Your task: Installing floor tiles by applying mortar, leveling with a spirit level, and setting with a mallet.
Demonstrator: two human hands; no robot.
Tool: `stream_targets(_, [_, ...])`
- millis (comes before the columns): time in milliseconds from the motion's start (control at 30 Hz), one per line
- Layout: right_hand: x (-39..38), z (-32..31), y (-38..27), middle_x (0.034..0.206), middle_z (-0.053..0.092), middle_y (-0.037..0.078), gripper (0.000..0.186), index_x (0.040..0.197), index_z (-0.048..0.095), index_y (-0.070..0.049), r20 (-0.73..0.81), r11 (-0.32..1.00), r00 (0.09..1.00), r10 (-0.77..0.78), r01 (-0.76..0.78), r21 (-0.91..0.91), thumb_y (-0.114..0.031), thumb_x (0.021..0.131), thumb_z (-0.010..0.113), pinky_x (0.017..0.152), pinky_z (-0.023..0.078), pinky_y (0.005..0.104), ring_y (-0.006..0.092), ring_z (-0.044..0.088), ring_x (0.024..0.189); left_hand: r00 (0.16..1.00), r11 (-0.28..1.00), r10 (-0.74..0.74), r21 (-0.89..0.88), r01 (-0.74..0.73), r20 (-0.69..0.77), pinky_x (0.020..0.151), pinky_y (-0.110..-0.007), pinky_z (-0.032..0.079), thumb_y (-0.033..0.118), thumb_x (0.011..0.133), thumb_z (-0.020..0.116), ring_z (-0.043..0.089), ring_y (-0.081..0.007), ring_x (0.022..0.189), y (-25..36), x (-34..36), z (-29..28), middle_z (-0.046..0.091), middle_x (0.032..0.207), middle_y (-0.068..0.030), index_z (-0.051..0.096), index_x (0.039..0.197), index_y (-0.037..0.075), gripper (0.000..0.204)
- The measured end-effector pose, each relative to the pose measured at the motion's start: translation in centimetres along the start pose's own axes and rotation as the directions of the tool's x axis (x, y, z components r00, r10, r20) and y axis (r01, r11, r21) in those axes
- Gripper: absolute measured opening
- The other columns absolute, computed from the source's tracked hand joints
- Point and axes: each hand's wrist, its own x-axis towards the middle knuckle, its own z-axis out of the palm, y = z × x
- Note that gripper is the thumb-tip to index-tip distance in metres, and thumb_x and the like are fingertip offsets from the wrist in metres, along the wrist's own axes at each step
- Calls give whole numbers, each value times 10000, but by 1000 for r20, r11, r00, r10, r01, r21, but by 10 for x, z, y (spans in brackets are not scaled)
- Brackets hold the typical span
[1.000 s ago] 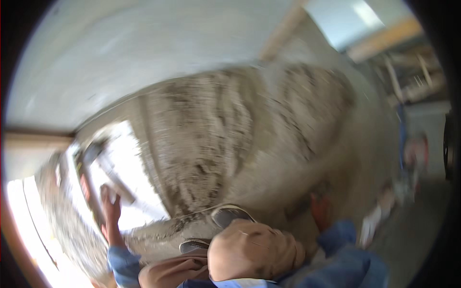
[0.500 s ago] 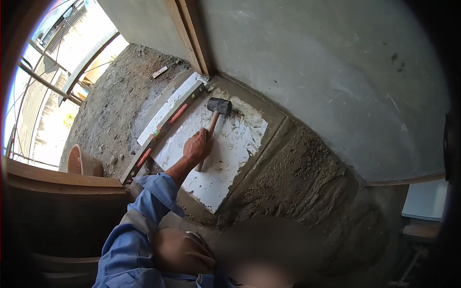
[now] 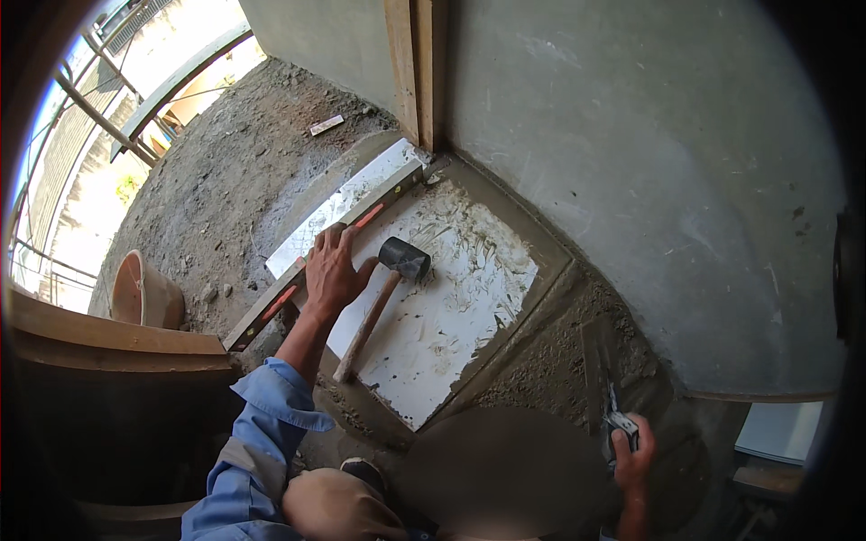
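Resting left hand (image 3: 331,273) on level (image 3: 370,215), right hand (image 3: 635,453) gripping trowel (image 3: 595,379)

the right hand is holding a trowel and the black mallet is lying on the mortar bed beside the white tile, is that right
Not quite. The black mallet lies on the white tile, not on the mortar bed beside it, as the head view shows. The right hand is indeed holding a trowel.

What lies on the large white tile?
A mallet and grey smears; a spirit level lies along one edge, under the left hand. Tile beneath the mallet is hidden.
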Motion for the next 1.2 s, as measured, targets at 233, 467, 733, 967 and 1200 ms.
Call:
stream_targets(233, [260,181,-90,653,520,-48,388,882,680,-55,338,918,924,-180,34,396,-434,960,645,511,334,221,28,422,567,973,987,-158,-5,161,167,733,-491,498,349,944,593,663,-386,864,-75,20,9,677,906,-173,574,978,80,272])
stream_targets(467, [362,314,-135,632,604,121,537,803,677,6,292,931,895,-338,274,240,-527,875,683,588,431,388,198,523,587,956,978,-205,75,194,212,741,-488,506,280,938,580,665,-387,900,-77,-8,-23,677,938,-167,598,1023,100,200])
stream_targets(733, [353,351,-180,1077,678,278,545,1035,680,22,126,948,969,-212,235,-214,-505,915,608,900,518,485,440,652,1044,947,966,-248,129,225,205,782,-479,505,273,931,574,675,-359,955,-70,-9,-4,698,1041,-137,612,1215,144,314])
stream_targets(967, [307,307,-133,1080,675,285,558,1060,657,35,19,972,988,-155,156,-175,-505,925,611,845,523,486,441,656,1009,938,955,-284,142,259,201,822,-472,488,290,945,568,674,-340,978,-74,-8,-6,701,1067,-131,583,1322,153,401])
stream_targets(1200, [288,299,-152,1082,667,300,596,1101,652,63,133,968,969,-207,223,-114,-502,913,626,883,510,479,444,644,1038,926,950,-303,144,276,224,898,-484,455,254,930,583,631,-349,1069,-69,-10,-3,667,1163,-138,522,1403,154,487])
